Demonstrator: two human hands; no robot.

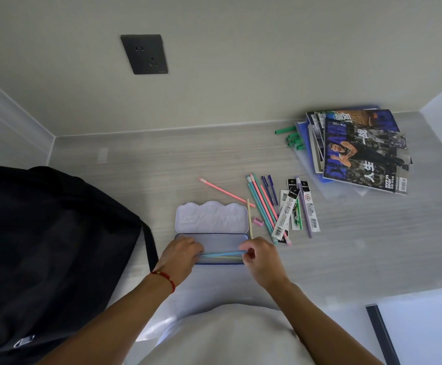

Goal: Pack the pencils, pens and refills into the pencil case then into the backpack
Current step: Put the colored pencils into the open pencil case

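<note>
An open tin pencil case (212, 242) lies in front of me, its pale lid (210, 216) folded back. My left hand (181, 255) and my right hand (260, 255) each pinch one end of a few blue and yellow pencils (221, 255) lying along the case's near side. A pink pencil (226, 192) and a wooden stick (249, 218) lie just beyond the lid. To the right are more pencils (263, 206), dark pens (271, 192) and packaged refills (297, 209). A black backpack (48, 246) stands at the left.
A small pink sharpener (258, 220) lies beside the case. A stack of magazines (359, 151) sits at the back right with green markers (292, 137) next to it. A wall socket (145, 54) is above the grey desk (372, 246).
</note>
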